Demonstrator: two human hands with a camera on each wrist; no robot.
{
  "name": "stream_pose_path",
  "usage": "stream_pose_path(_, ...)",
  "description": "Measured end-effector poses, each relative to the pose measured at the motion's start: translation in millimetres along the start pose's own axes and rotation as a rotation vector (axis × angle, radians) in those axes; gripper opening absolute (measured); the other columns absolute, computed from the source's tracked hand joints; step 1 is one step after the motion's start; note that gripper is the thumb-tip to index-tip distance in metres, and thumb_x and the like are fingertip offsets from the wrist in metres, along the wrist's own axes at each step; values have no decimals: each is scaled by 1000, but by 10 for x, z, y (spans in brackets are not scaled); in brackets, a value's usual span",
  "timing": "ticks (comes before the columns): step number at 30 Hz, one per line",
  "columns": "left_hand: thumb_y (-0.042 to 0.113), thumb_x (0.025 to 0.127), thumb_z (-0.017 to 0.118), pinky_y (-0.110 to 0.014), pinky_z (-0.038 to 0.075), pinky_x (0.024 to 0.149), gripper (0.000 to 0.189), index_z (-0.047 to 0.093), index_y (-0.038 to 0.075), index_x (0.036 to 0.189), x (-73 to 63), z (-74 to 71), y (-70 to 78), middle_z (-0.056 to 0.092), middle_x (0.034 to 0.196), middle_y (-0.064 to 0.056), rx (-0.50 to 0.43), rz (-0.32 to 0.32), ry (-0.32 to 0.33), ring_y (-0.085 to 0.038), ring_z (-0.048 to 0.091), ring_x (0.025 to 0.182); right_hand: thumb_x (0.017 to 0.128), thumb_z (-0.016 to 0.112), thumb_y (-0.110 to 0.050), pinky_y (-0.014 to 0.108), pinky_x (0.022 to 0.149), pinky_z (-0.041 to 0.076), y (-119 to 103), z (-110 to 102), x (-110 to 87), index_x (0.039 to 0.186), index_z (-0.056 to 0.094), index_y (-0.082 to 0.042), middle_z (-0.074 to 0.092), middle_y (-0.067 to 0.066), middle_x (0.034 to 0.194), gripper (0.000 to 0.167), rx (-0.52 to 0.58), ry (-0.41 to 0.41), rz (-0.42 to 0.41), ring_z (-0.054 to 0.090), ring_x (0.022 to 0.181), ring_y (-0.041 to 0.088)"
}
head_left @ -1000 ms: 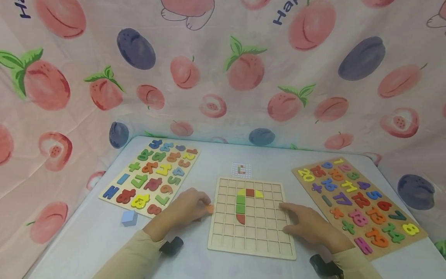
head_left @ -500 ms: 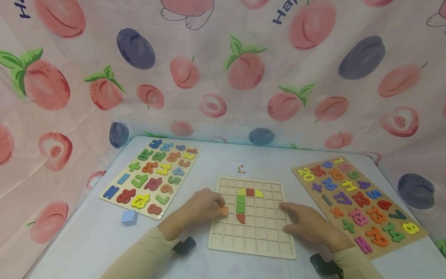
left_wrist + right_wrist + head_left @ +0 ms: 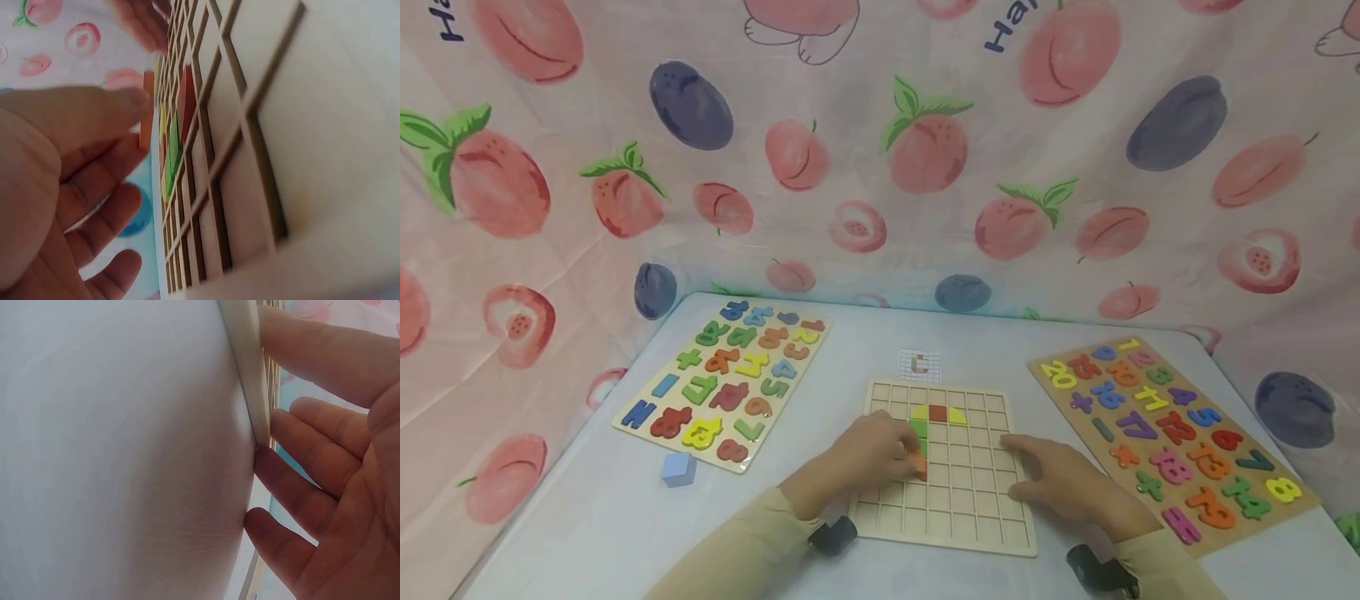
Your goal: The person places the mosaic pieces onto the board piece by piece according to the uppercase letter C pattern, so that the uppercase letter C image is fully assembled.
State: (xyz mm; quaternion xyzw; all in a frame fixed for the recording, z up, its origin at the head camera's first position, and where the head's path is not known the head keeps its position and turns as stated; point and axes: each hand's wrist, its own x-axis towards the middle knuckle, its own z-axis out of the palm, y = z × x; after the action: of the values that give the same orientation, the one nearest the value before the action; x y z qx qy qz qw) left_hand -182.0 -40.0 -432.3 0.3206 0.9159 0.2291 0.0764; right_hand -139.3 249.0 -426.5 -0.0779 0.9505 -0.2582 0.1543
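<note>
My left hand (image 3: pixel 874 450) pinches a thin orange tile (image 3: pixel 147 103) between thumb and fingertips. It holds the tile just over the gridded wooden board (image 3: pixel 973 504), overlapping the lower end of a column of tiles in the head view. That column has green square tiles (image 3: pixel 918 427) and a red round-cornered tile (image 3: pixel 185 103). Along the top of the pattern lie a red square tile (image 3: pixel 937 414) and a yellow round-cornered tile (image 3: pixel 957 416) on each side of it. My right hand (image 3: pixel 1063 479) rests with relaxed fingers against the board's right edge; thumb and fingertips touch its side in the right wrist view.
A small pattern card (image 3: pixel 920 366) lies behind the board. Number puzzle boards flank it, one at left (image 3: pixel 703 373) and one at right (image 3: pixel 1078 417). A light blue cube (image 3: pixel 678 470) sits at left on the white-covered table (image 3: pixel 587 517). Fruit-printed cloth (image 3: pixel 865 125) hangs behind.
My left hand has carried the orange tile rightward from the board's left edge to over the tile column. My right hand has stayed at the board's right edge.
</note>
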Motion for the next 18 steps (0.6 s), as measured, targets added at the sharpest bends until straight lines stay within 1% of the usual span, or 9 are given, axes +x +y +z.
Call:
stream_pose_path(2,30,86,78,-25,44,76,12,77,21,94,23,25,40,63,81,18,23,2,17,-8,51,83,80,83,-27,60,111,29,0,-2,-3,143,54,-7,49,18,147,72,3,-1,-1,37,138,44)
stream_pose_path(4,32,87,79,-26,44,76,14,78,21,95,43,47,76,65,83,18,24,-9,20,-7,52,84,80,83,-27,60,111,29,-1,-4,-3,143,54,-7,49,17,147,72,4,0,0,38,138,44)
stream_pose_path(8,34,87,79,-26,44,76,22,77,19,103,62,77,142,66,89,17,-5,-33,-2,-8,51,84,79,84,-27,60,111,29,-7,-4,1,142,54,-7,49,17,147,73,4,0,9,37,138,44)
stream_pose_path(10,34,87,79,-25,44,74,23,77,18,104,60,87,172,64,86,17,-25,-36,-8,-8,50,82,79,84,-28,60,111,29,-10,0,3,142,54,-7,49,17,147,73,2,-1,13,37,138,43)
stream_pose_path(14,34,87,78,-24,41,68,22,76,18,101,54,108,209,57,76,16,-32,-22,1,-8,48,77,79,84,-27,60,111,29,-17,3,6,142,54,-7,49,17,147,73,0,-2,19,37,139,44)
stream_pose_path(18,34,87,78,-23,39,67,20,76,19,99,49,127,225,53,73,16,-2,-11,-1,-7,47,75,79,84,-28,60,111,29,-20,1,11,142,54,-8,49,17,147,73,-4,-6,27,37,139,44)
